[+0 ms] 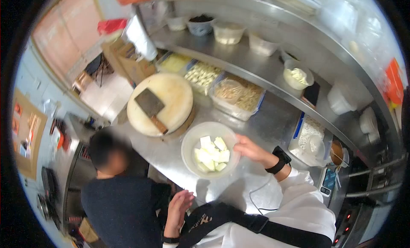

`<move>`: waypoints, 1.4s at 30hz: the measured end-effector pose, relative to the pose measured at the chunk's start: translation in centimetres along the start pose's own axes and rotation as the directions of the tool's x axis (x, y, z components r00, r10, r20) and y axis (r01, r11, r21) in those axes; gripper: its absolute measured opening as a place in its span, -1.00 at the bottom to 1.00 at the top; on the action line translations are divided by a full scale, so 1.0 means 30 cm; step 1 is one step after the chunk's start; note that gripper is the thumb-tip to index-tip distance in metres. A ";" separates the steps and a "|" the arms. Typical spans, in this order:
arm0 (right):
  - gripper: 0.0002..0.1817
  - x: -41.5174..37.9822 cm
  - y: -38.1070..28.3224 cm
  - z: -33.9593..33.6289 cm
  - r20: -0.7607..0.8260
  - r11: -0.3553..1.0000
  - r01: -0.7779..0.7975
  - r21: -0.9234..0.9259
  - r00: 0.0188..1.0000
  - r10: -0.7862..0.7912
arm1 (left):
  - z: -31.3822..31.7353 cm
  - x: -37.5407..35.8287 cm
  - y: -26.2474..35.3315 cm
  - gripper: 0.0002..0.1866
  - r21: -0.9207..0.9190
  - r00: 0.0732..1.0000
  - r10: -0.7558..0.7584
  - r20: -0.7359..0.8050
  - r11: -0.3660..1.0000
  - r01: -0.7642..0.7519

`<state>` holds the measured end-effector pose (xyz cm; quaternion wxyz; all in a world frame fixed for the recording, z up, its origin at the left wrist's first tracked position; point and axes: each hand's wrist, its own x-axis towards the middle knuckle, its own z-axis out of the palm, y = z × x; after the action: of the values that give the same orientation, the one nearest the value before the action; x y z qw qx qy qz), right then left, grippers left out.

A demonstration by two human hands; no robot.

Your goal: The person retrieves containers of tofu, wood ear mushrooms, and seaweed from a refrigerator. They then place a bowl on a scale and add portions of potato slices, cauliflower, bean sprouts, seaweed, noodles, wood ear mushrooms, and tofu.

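My right hand (251,149) grips the right side of a translucent plastic bowl (190,139), its thumb at the rim. Inside the bowl lie several chunks of a pale green-white vegetable (210,155) whose kind I cannot make out. Below and left of the bowl, apart from it, my left hand (179,206) is raised with its fingers stretched out and nothing in it. Beyond the bowl, a cleaver (149,103) with a wooden handle rests flat on a thick round chopping board (179,92).
A co-worker in a dark top (121,205) is close by on the left. Tubs of chopped food (203,75) line the back of the steel counter (160,152). Above them, a shelf (260,62) holds bowls and a dark phone (311,94). A labelled device (328,181) sits at right.
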<state>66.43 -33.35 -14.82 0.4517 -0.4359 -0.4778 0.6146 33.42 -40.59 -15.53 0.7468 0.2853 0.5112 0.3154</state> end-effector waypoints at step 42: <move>-0.86 -0.228 -0.419 -0.352 -0.343 0.428 -0.026 -0.903 0.643 -0.685 | 0.002 0.045 -0.007 -0.64 0.008 0.999 -0.019 0.031 1.000 0.019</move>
<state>79.83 -36.25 -3.52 0.4378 -0.6737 -0.5950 -0.0207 33.88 -39.71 -16.47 0.7567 0.2881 0.5033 0.3019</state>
